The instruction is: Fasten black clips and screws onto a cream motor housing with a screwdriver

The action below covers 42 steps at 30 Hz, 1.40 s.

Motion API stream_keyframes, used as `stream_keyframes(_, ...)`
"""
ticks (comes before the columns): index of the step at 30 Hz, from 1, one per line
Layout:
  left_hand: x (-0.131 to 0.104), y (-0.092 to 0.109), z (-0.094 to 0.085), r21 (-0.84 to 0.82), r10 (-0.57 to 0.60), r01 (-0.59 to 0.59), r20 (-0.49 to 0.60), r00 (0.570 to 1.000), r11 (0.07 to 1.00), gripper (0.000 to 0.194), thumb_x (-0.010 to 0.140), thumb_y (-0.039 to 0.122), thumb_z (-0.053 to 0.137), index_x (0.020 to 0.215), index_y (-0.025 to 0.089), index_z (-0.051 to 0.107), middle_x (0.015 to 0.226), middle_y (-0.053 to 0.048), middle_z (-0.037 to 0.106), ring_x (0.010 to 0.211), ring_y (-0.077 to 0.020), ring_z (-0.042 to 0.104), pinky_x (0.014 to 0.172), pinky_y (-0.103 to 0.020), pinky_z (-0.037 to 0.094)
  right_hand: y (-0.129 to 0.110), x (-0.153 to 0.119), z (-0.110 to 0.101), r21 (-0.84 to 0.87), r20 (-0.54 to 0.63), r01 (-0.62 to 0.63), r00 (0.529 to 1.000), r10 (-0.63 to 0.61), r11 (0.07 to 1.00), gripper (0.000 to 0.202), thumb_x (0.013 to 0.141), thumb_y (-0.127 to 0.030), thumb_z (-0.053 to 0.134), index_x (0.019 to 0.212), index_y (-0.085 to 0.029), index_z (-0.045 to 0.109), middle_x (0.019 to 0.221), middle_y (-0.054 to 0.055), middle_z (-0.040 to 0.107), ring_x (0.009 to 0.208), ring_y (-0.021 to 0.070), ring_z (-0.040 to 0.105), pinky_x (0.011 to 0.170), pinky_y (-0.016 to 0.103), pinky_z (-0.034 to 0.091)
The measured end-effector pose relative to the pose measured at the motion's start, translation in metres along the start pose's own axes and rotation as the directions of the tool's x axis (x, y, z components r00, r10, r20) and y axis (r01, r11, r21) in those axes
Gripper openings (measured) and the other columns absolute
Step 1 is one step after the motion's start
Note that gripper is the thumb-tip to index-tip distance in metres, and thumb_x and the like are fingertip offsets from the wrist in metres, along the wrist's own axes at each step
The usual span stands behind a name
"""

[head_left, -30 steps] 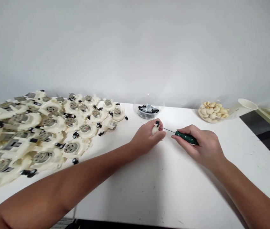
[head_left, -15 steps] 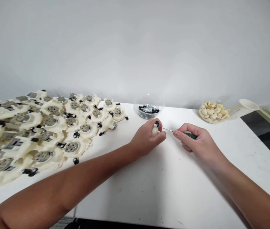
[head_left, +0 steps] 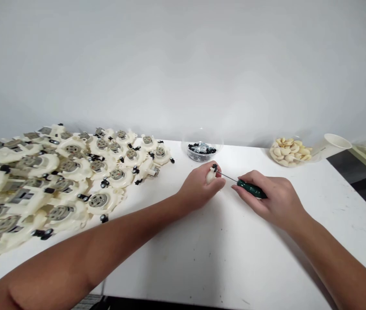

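While the left hand (head_left: 200, 186) pinches a small cream part (head_left: 210, 176), the right hand (head_left: 271, 199) grips a green-handled screwdriver (head_left: 250, 189). Its long axis lies nearly level above the table (head_left: 202, 258), tip pointing left into the part.

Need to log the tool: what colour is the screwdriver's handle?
Dark green screwdriver handle, held in the right hand; head view.

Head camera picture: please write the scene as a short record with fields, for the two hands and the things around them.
left hand: left hand closed around a small cream plastic part with a black piece on top
right hand: right hand grips a green-handled screwdriver, its thin shaft pointing at the part
surface: white table
left side: pile of cream motor housings
back middle: clear bowl of black and silver small parts
back right: clear bowl of cream pieces; white cup
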State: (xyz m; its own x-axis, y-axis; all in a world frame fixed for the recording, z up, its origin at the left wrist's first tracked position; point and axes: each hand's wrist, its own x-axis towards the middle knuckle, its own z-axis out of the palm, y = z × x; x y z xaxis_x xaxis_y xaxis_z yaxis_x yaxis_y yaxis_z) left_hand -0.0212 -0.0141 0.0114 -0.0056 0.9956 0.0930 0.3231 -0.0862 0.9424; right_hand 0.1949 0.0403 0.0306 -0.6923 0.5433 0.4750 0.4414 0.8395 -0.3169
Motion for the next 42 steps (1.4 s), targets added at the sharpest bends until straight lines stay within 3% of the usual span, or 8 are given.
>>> stream_keyframes(4,-0.001,0.002,0.001,0.038,0.004,-0.004,-0.013,1.0,0.999,0.007,0.088,0.027,0.057,0.086,0.021,0.053,0.077,0.003,0.057,0.071,-0.0155,0.05,0.067,-0.027,0.039,0.002,-0.002,0.002,-0.002,-0.029,0.009,1.0,-0.009,1.0,0.016,0.096,-0.034,0.065,0.087,-0.023,0.06,0.057,-0.004,0.056,0.046,0.0113,0.044,0.049,0.027,0.031)
stream_keyframes(8,-0.002,0.003,0.001,0.07,-0.011,0.013,-0.02,1.0,0.997,0.009,0.089,0.029,0.057,0.086,0.021,0.054,0.075,0.004,0.057,0.07,-0.0158,0.051,0.066,-0.027,0.039,-0.004,0.003,0.002,0.294,0.123,-0.254,0.966,0.228,0.921,0.022,0.097,-0.039,0.065,0.085,-0.023,0.057,0.064,-0.003,0.056,0.053,0.0115,0.042,0.052,0.027,0.033)
stream_keyframes(16,-0.002,0.001,0.003,0.129,0.028,-0.018,-0.077,0.997,0.991,0.011,0.086,0.028,0.06,0.084,0.021,0.053,0.077,0.003,0.057,0.069,-0.0153,0.049,0.067,-0.026,0.04,-0.004,0.013,0.007,0.698,0.606,-0.702,0.683,0.408,0.138,0.041,0.087,-0.054,0.075,0.078,-0.023,0.05,0.05,-0.012,0.031,0.045,0.0071,0.017,0.044,0.024,0.013)
stream_keyframes(19,-0.002,0.001,0.002,0.132,0.039,-0.03,-0.067,0.997,0.991,0.011,0.085,0.029,0.061,0.084,0.021,0.052,0.077,0.003,0.056,0.069,-0.0152,0.048,0.066,-0.026,0.039,-0.001,0.013,0.011,0.687,0.664,-0.725,0.65,0.37,0.04,0.04,0.087,-0.056,0.073,0.08,-0.02,0.057,0.05,-0.012,0.029,0.045,0.0064,0.014,0.043,0.025,0.011)
stream_keyframes(26,-0.002,0.003,0.002,0.145,0.036,-0.028,-0.051,0.998,0.989,0.01,0.085,0.029,0.06,0.085,0.021,0.053,0.078,0.003,0.057,0.071,-0.0158,0.049,0.068,-0.027,0.039,-0.002,0.01,0.011,0.663,0.339,-0.549,0.826,0.451,0.509,0.033,0.086,-0.051,0.073,0.086,-0.021,0.06,0.056,-0.008,0.044,0.05,0.009,0.03,0.048,0.024,0.023)
stream_keyframes(32,-0.001,-0.001,0.001,0.038,-0.011,0.013,-0.051,0.999,0.999,0.012,0.088,0.031,0.059,0.086,0.021,0.054,0.077,0.003,0.057,0.068,-0.0147,0.048,0.065,-0.026,0.038,-0.002,0.005,0.008,0.337,0.099,-0.239,0.971,0.218,0.91,0.015,0.095,-0.037,0.066,0.097,-0.023,0.063,0.072,-0.001,0.063,0.059,0.0136,0.052,0.057,0.028,0.041)
stream_keyframes(38,-0.001,0.001,0.001,0.057,-0.005,0.006,-0.023,1.0,0.998,0.011,0.088,0.03,0.059,0.086,0.021,0.053,0.077,0.004,0.056,0.069,-0.0148,0.048,0.065,-0.026,0.038,0.001,-0.001,0.011,-0.004,-0.063,0.064,0.996,-0.064,0.998,0.008,0.097,-0.025,0.065,0.103,-0.023,0.07,0.073,0.002,0.071,0.059,0.0158,0.062,0.056,0.03,0.04)
stream_keyframes(42,-0.003,0.004,0.002,0.089,0.004,-0.005,0.014,1.0,0.996,0.01,0.088,0.029,0.059,0.085,0.021,0.053,0.077,0.004,0.056,0.07,-0.0147,0.048,0.066,-0.027,0.038,-0.006,-0.004,0.013,0.061,-0.124,0.065,0.991,-0.057,0.996,0.01,0.095,-0.021,0.066,0.1,-0.026,0.074,0.07,0.0,0.073,0.056,0.0154,0.063,0.054,0.029,0.043)
